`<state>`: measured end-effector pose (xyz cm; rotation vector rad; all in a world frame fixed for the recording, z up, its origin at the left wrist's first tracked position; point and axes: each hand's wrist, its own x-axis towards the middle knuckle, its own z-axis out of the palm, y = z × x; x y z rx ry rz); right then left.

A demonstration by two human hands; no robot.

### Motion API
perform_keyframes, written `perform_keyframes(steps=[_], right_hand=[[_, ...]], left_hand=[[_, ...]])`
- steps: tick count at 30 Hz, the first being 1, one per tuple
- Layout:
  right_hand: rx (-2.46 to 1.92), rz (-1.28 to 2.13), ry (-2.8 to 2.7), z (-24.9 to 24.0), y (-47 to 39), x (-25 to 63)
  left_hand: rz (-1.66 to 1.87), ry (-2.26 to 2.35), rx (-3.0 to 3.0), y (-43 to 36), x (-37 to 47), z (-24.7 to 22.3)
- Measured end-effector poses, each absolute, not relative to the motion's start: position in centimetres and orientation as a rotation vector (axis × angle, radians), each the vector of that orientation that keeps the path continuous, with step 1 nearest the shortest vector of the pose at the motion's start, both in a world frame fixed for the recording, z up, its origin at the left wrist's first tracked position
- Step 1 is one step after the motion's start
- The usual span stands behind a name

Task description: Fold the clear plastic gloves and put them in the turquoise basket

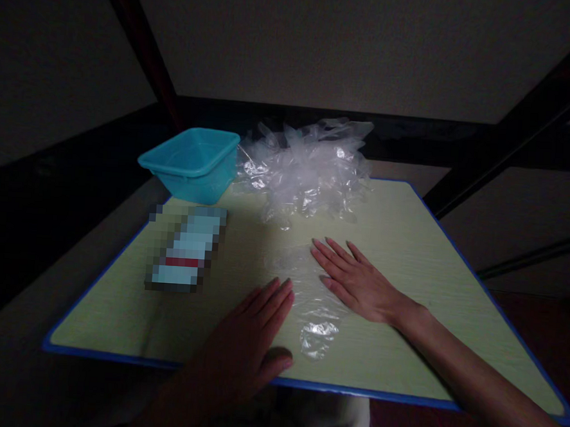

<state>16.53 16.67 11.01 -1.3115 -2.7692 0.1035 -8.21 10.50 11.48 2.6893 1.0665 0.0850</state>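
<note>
While left hand (248, 337), right hand (360, 286) flank clear plastic (310, 295); long axis: near-far

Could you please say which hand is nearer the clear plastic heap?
Right: the right hand is just short of the heap; the left hand lies farther back, by the table edge.

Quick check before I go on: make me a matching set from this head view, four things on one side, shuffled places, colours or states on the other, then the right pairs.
Things:
1. Basin
2. Plastic pile
3. Flat plastic
4. Table

Descriptions:
A. Spread out between the left hand and the right hand
B. Pale top with a blue edge
C. Turquoise and open-topped
D. Clear, crumpled and heaped toward the far side

Pairs: 1-C, 2-D, 3-A, 4-B
</note>
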Motion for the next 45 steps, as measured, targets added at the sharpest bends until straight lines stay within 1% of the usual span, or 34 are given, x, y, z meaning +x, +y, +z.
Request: perform_keyframes(steps=[4, 8, 10, 12, 16, 19, 22, 27, 33, 45], right_hand=[[-1.329, 0.053, -2.810, 11.1, 16.7, 16.5], [-1.343, 0.033, -2.831, 11.2, 16.6, 16.4], [-1.348, 0.035, -2.841, 11.3, 16.6, 16.4], [-1.354, 0.045, -2.840, 11.4, 16.6, 16.4], [-1.351, 0.063, -2.844, 11.5, 16.6, 16.3], [-1.348, 0.070, -2.858, 11.4, 16.7, 16.3], [-1.334, 0.076, -2.839, 11.2, 16.7, 16.5], [-1.320, 0.107, -2.800, 11.3, 16.7, 16.5], [-1.231, 0.064, -2.808, 11.8, 16.6, 14.8], [-1.297, -0.014, -2.810, 10.6, 16.7, 14.8]], left_hand=[[0.043, 1.080, 2.704, 10.1, -9.2, 11.6], [0.085, 1.082, 2.769, 9.8, -9.7, 11.6], [0.174, 1.132, 2.804, 9.7, -8.9, 11.7], [0.331, 1.258, 2.815, 9.8, -7.1, 11.7], [0.491, 1.570, 2.704, 10.5, -2.1, 11.1], [0.449, 1.726, 2.596, 11.0, 0.3, 10.6], [0.411, 1.788, 2.524, 11.3, 0.7, 10.4], [0.368, 1.813, 2.482, 11.3, 0.4, 10.4], [0.433, 1.824, 2.517, 11.2, 0.4, 9.8], [0.448, 1.836, 2.499, 11.2, 0.5, 9.5]])
